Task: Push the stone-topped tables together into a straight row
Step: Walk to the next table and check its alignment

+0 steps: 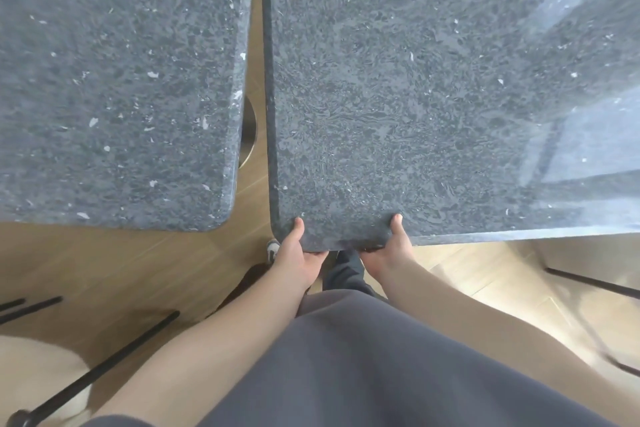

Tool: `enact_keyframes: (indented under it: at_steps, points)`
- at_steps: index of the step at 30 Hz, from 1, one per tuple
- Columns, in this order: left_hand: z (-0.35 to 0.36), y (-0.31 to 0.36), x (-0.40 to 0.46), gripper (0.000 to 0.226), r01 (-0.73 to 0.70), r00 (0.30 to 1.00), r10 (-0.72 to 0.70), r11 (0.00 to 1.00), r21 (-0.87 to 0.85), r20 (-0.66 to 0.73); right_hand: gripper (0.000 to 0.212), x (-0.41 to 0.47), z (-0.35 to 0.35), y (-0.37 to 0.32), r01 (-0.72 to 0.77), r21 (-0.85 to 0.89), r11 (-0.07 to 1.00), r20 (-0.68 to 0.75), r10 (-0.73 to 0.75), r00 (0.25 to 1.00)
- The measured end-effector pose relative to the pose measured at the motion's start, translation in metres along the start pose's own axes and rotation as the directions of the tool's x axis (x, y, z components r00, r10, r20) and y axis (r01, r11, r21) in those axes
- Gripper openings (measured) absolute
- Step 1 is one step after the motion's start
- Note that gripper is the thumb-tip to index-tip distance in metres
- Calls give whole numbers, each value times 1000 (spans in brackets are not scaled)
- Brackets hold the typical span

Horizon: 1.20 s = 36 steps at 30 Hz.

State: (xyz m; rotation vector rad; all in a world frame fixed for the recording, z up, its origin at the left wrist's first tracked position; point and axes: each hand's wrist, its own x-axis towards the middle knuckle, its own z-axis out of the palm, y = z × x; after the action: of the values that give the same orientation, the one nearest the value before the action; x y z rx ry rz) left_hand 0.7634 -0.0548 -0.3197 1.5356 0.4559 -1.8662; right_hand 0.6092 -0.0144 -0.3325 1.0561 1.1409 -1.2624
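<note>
Right table (433,97): dark grey speckled stone top, polished, window glare at far right, rounded corner. Left table (114,80): same stone, pale flecks, rounded corner. Narrow wedge gap between tops, wood floor (121,263) visible through it, wider toward near end. Left hand (298,256) and right hand (388,250) clamp right table's near edge by corner, thumbs on top, fingers beneath. No legible writing.
</note>
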Motion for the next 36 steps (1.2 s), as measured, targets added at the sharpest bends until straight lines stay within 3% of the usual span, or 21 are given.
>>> enact_keyframes:
  at_steps: [5, 13, 20, 26, 36]
  points:
    - [-7, 6, 6, 22, 18, 999, -18, 1000, 2, 35, 75, -2, 4, 6, 66, -28, 997, -66, -68, 996]
    - [-9, 24, 6, 33, 85, 995, -89, 994, 74, 49, 66, -5, 8, 15, 114, -90, 989, -91, -122, 988]
    - [-4, 61, 2, 33, 109, 994, -110, 987, 117, 10, 76, -1, 29, 39, 120, -20, 993, -132, -122, 984]
    - [-2, 96, 3, 32, 116, 993, -112, 987, 115, -34, 71, 0, 54, 64, 140, 59, 988, -129, -132, 983]
    - [4, 122, 5, 87, 123, 974, -76, 969, 214, -213, 66, 0, 75, 81, 138, 131, 982, -158, -117, 981]
